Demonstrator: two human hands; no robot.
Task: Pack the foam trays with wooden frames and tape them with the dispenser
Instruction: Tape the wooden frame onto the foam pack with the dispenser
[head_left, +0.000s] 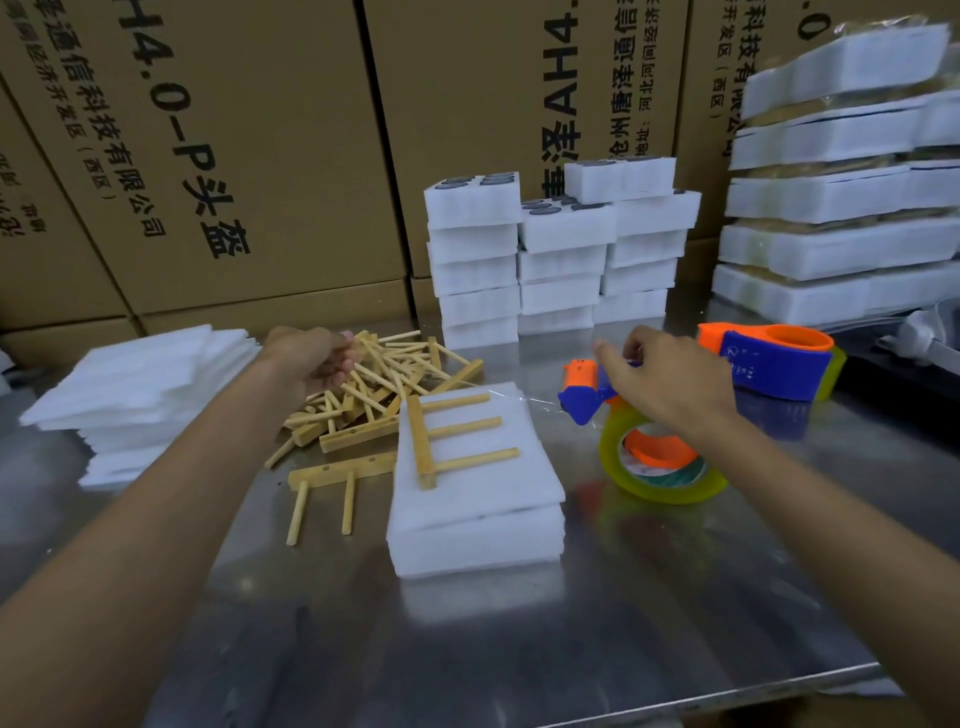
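Head view: steel surface (519, 649), cardboard cartons behind.

Left hand (311, 358) is in the loose pile of wooden frames (374, 395), grip clenched round a few sticks at the pile's top edge. Looks like one frame, but the tangle hides which. Right hand (670, 384) rests on the tape dispenser (597, 389), fingers pinching at its blue-orange head; a strand of clear tape (540, 402) runs from there toward the foam. Grip grasps the dispenser, I'd say, though the palm hides the contact.

Task item: foam tray stack (478, 493) at centre, between the hands. One wooden frame (447, 441) lies on top, rail to the left, three pegs pointing right. Not taped yet.

Risks:
- Pile is interlocked. Lifting one frame could drag others and scatter them onto the foam.
- Loose tape strand may stick to the foam edge or fold on itself before it's aligned.
- The frame on top sits free, so a knock slides it off.

Containers: small foam blocks stacked at the back (556, 249), the top ones showing dark round inserts. Wrapped finished packs (841, 197) stacked at right. Flat foam sheets (140, 384) piled at left. Second dispenser (769, 358) behind the right hand.
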